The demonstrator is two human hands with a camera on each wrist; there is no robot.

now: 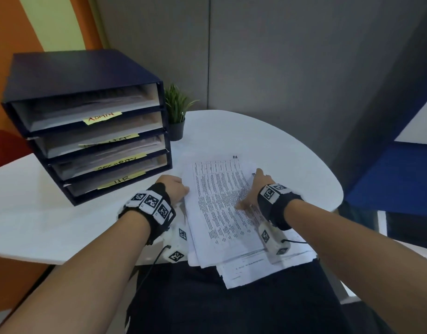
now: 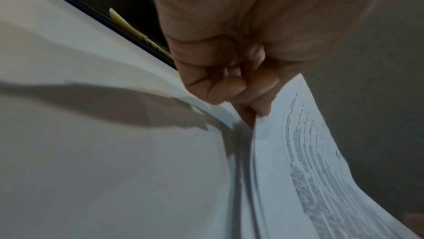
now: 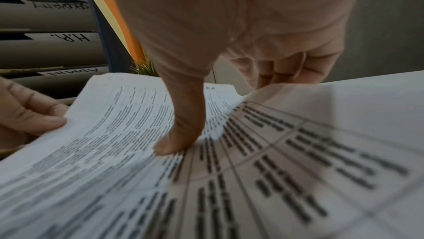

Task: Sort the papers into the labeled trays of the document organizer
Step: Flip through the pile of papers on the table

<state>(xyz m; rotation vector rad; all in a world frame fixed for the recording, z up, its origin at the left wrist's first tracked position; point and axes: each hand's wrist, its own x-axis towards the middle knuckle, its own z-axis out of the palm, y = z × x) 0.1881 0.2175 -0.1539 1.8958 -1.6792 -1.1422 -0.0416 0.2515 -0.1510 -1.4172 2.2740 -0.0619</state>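
A stack of printed papers (image 1: 222,213) lies on the white table (image 1: 268,145) in front of me. My left hand (image 1: 180,189) pinches the left edge of the top sheet (image 2: 298,152), fingers curled (image 2: 229,88). On the right side of the stack, my right hand (image 1: 254,186) presses its thumb (image 3: 179,141) on the printed face. Its fingers (image 3: 275,72) curl behind the raised right edge. The dark blue document organizer (image 1: 87,68) stands at the left with stacked trays, labelled ADMIN (image 1: 102,116) at the top and HR (image 1: 122,180) at the bottom. All trays hold papers.
A small potted plant (image 1: 176,109) stands just right of the organizer. Lower sheets (image 1: 256,271) hang over the table's near edge above my lap. A blue panel (image 1: 400,177) is at the right, and a red seat (image 1: 5,145) at the far left.
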